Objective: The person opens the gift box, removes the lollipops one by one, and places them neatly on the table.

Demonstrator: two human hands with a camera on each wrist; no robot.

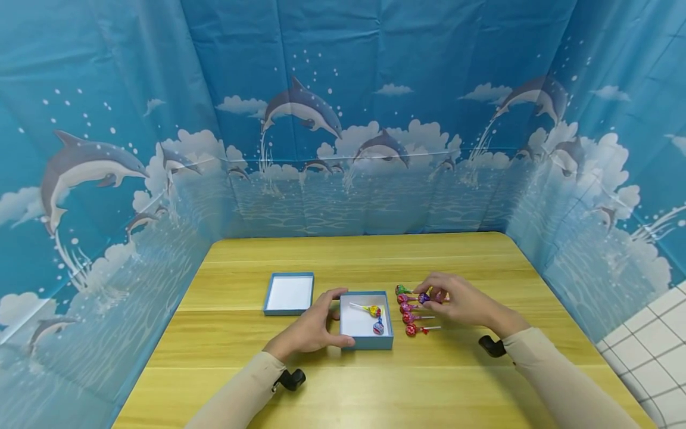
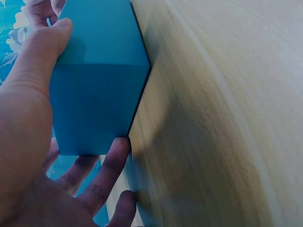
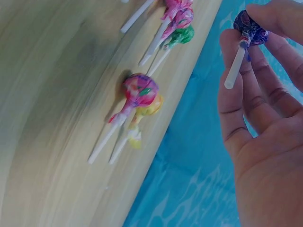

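Observation:
My left hand [image 1: 313, 326] holds the left side of an open blue box [image 1: 367, 343], its thumb at the near wall and its other fingers reaching round the left and far sides. Inside the white-lined box lie a yellow-and-red lollipop [image 1: 374, 310] and a light blue lollipop [image 1: 378, 326]. Between thumb and fingertips, my right hand [image 1: 466, 302] pinches a dark purple lollipop [image 3: 250, 29] by its wrapped head, the white stick pointing down in the right wrist view. Below that hand are lollipops on the table, among them a pink-and-purple one [image 3: 140, 91] and a yellow one [image 3: 150, 108].
Left of the box lies its lid [image 1: 289, 312], white inside facing up. To the box's right, a column of lollipops holds a green one [image 1: 401, 289], several pink ones and a red one [image 1: 411, 329]. Dolphin-printed curtains [image 1: 332, 196] border the wooden table [image 1: 364, 387].

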